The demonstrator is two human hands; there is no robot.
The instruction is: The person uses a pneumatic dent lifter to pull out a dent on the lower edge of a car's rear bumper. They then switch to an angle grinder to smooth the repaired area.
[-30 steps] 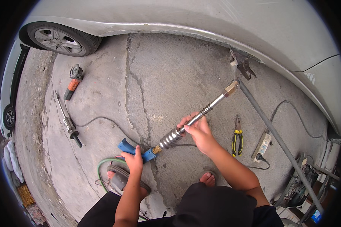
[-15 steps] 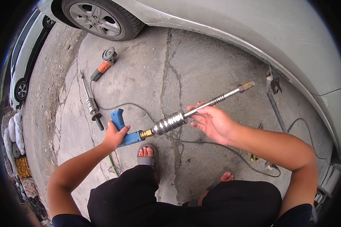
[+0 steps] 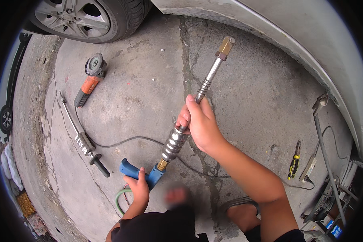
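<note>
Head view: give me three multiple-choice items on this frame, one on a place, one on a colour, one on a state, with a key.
1. Where does the orange-and-black angle grinder lie?
A. on the concrete by the car tyre
B. in the right hand
C. on the car body

2. What colour is the plastic pistol grip of the long metal slide-hammer tool?
A. red
B. blue
C. green

3. How is the right hand?
A. flat on the ground
B. open in the air
C. closed around the tool's shaft

Key: A, it rests on the ground near the wheel; B, the handle under the left hand is blue; C, its fingers wrap the shaft.
</note>
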